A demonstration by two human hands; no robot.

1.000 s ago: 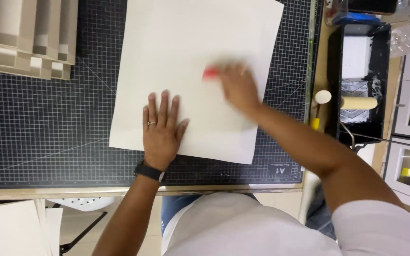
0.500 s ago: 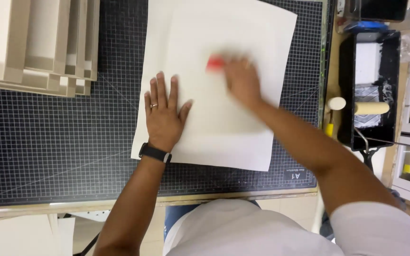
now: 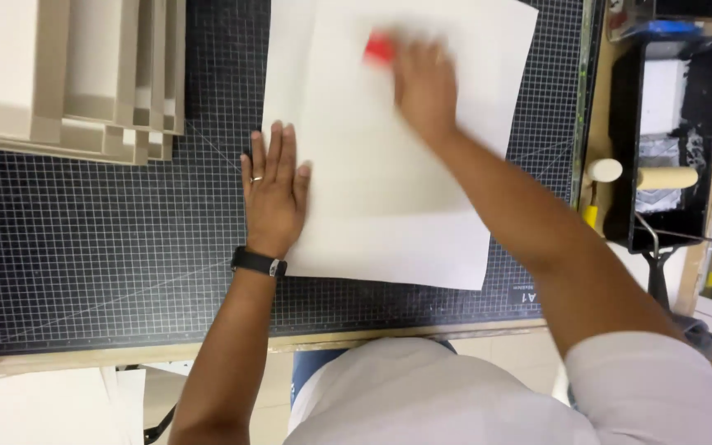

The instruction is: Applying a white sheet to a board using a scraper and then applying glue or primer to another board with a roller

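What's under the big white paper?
The white paper lies on a dark gridded cutting mat, which shows all around it. The left hand presses its edge; the right hand rubs a small red thing on top. Anything beneath stays hidden.

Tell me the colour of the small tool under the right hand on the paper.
Red. The small tool shows at the fingertips of the right hand in the head view, though motion-blurred.

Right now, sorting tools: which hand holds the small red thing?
The right hand, blurred, up on the sheet, with the red thing. The left hand lies flat, empty.
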